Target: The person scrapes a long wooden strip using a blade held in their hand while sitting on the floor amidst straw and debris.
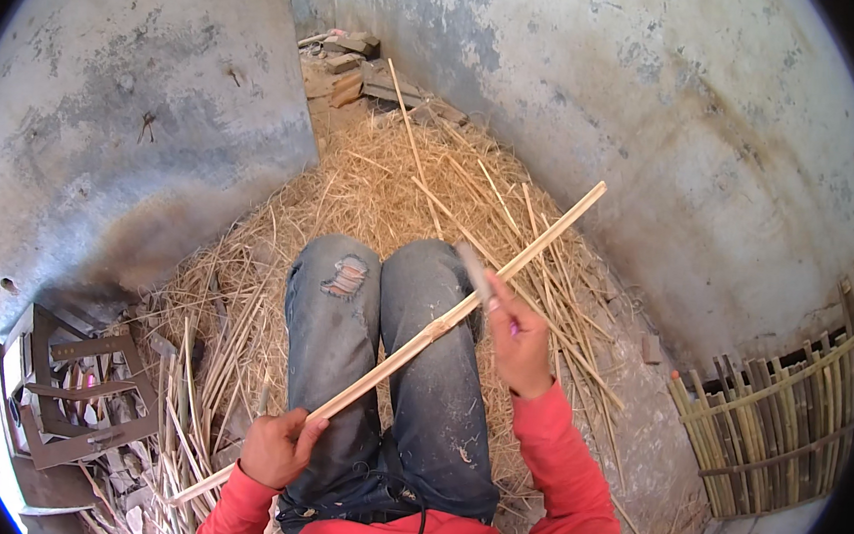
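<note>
A long pale split-bamboo strip (368, 378) lies slantwise across my thighs, from low on the left to its far end at the upper right. A darker node marks it near the middle. My left hand (277, 448) is closed around its lower part, beside my left hip. Above my right thigh, my right hand (521, 343) grips a knife (474, 271) whose blade is smeared by motion. The blade lies across the strip's upper part, touching or close to it. Most of the handle is hidden in my fingers, and a small purple spot shows between them.
Shavings (353, 191) and loose bamboo strips (568, 323) cover the floor around my legs. A slatted bamboo basket (776, 425) stands at the right. To the left sits a dark metal frame (97, 447). Bricks (346, 88) lie at the back, between worn walls.
</note>
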Demonstrator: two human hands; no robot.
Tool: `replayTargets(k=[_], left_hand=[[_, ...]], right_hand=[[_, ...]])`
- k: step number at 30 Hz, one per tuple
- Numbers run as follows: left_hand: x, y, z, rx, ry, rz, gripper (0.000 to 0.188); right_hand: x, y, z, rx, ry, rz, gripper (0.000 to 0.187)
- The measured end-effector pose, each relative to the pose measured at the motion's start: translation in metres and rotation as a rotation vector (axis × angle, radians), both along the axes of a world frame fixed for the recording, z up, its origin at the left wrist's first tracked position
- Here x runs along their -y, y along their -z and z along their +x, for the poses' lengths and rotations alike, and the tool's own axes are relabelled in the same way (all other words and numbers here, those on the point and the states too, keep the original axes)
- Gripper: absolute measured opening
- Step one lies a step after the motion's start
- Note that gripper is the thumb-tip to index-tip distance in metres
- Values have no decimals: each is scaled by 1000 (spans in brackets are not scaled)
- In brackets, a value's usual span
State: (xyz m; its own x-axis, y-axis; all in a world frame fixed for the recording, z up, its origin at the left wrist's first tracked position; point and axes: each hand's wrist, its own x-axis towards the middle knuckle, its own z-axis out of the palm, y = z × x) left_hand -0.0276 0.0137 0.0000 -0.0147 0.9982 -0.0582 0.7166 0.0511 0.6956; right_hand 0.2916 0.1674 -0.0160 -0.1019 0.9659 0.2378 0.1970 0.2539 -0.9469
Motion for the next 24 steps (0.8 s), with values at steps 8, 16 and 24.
replayTargets(k=[8, 16, 24], left_hand=[[26, 17, -51, -89, 14, -7, 42], [38, 19, -72, -278, 7, 132, 40], [29, 21, -56, -244, 8, 145, 41]], right_hand=[[-71, -12, 57, 370, 478, 324, 38], [-81, -3, 55, 443, 496, 402, 37], [-26, 3, -1, 377, 251, 368, 39]])
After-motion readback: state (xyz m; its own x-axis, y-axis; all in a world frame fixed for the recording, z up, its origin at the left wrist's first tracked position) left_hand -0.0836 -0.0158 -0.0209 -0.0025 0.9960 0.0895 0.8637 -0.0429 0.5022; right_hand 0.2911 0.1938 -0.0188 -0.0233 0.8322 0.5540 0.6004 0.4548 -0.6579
